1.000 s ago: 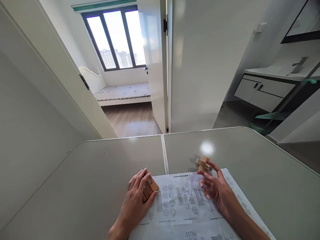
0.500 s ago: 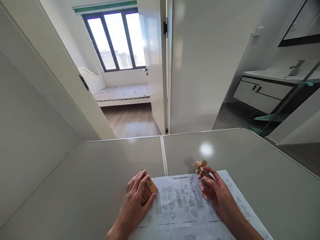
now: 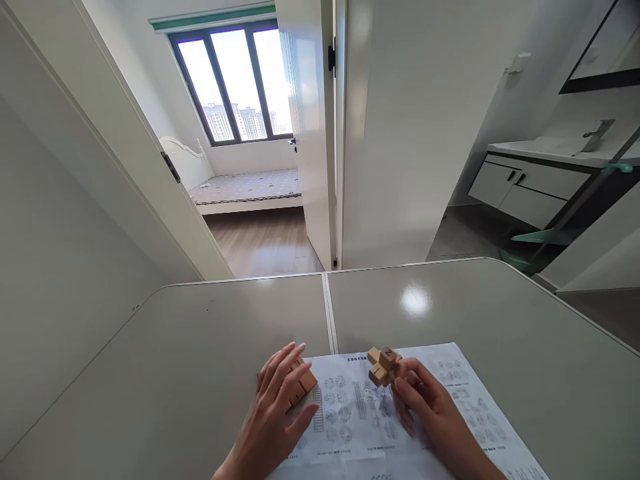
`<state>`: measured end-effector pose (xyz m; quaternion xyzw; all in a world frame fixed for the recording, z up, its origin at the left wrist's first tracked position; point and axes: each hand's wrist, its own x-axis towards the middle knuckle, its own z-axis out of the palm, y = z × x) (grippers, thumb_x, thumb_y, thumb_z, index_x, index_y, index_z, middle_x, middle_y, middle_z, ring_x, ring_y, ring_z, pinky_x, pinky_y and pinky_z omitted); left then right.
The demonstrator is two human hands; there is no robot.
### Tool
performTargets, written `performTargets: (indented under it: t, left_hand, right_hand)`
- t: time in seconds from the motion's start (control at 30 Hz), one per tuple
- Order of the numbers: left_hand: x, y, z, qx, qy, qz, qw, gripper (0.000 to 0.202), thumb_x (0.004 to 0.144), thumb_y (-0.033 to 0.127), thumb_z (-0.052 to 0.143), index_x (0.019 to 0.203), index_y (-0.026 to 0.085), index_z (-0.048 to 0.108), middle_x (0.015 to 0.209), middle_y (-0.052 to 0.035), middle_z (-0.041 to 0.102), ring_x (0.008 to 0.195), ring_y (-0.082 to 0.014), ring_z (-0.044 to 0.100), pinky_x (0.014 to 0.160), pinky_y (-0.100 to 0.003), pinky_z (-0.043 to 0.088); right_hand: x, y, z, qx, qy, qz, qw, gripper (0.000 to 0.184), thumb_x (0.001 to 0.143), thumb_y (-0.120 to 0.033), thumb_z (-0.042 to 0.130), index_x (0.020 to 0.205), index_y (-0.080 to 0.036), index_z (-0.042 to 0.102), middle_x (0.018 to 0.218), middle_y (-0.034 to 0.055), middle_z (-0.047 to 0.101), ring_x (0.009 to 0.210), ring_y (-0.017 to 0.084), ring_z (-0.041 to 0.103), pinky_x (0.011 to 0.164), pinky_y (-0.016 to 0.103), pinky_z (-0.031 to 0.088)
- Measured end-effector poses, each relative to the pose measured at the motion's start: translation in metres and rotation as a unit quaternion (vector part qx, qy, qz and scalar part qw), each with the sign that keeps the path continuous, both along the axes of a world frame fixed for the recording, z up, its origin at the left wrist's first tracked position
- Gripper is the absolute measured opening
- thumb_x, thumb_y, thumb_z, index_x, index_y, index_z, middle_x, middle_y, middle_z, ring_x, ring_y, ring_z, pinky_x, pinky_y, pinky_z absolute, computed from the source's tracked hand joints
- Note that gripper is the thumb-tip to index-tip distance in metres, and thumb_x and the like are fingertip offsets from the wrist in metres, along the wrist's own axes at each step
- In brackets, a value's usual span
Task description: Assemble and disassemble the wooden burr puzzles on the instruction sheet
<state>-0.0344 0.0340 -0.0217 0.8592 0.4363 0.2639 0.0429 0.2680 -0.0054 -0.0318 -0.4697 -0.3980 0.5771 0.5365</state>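
Between the thumb and fingers of my right hand (image 3: 425, 393) is a wooden burr puzzle (image 3: 384, 367), its notched sticks crossing one another. Dark marks show on the ends of some sticks, one like a 2. It is held above the printed sheet (image 3: 350, 453). My left hand (image 3: 275, 400) lies over a group of wooden puzzle pieces (image 3: 304, 383) at the sheet's left edge, fingers stretched and thumb apart. Part of those pieces is hidden under the fingers. Line drawings of puzzles and text cover the sheet, which my hands partly hide.
A grey table (image 3: 210, 360) with a pale seam (image 3: 327, 310) down its middle carries the sheet. Beyond its far edge are an open white door (image 3: 313, 133), a bed (image 3: 250, 187) and a window. On the right stands a washbasin cabinet (image 3: 525, 183).
My right hand has brought the burr puzzle left and nearer to me, turning it. The fingers of my left hand have loosened and lifted a little from the wooden pieces.
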Motion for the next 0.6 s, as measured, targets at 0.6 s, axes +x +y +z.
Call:
performTargets:
  t: [0.6]
  left_hand:
    - [0.043, -0.037, 0.004, -0.375, -0.195, -0.099, 0.901, 0.085, 0.073, 0.032, 0.089, 0.15, 0.042, 0.055, 0.149, -0.0037, 0.068, 0.135, -0.0373, 0.066, 0.113, -0.049, 0.057]
  right_hand:
    - [-0.039, -0.031, 0.003, -0.015, 0.157, 0.218, 0.963, 0.056, 0.082, -0.07, 0.082, 0.103, -0.028, 0.051, 0.077, -0.0048, 0.054, 0.057, 0.009, 0.045, 0.063, 0.023, 0.042]
